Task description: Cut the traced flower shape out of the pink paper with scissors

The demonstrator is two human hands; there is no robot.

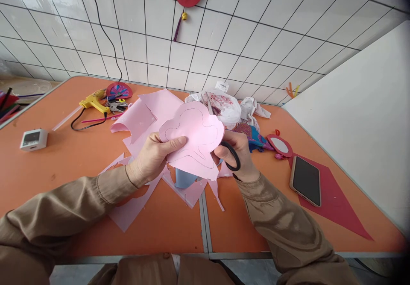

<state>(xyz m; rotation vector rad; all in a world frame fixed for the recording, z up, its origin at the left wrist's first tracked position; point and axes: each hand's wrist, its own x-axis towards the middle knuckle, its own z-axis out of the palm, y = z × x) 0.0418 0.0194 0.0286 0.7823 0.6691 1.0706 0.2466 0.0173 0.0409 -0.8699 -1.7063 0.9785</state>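
Note:
Held up over the table is a pink sheet (195,137) with a rounded, lobed outline drawn on it in dark line. My left hand (150,156) grips its left side, thumb on top and fingers behind. My right hand (241,154) has its fingers through the black handle of scissors (235,159) at the sheet's right edge. A blade tip shows above the sheet's upper right; most of the blades are hidden behind it. Below lie pink offcuts (137,210) and a light blue piece (184,178).
A larger pink sheet (163,105) lies behind. At the left are a yellow glue gun (94,101), keys (117,106) and a white box-shaped device (33,139). A plastic bag (227,107) sits at the back. Rightward, a phone (306,180) rests on red sheet (336,208) near a small round mirror (279,145).

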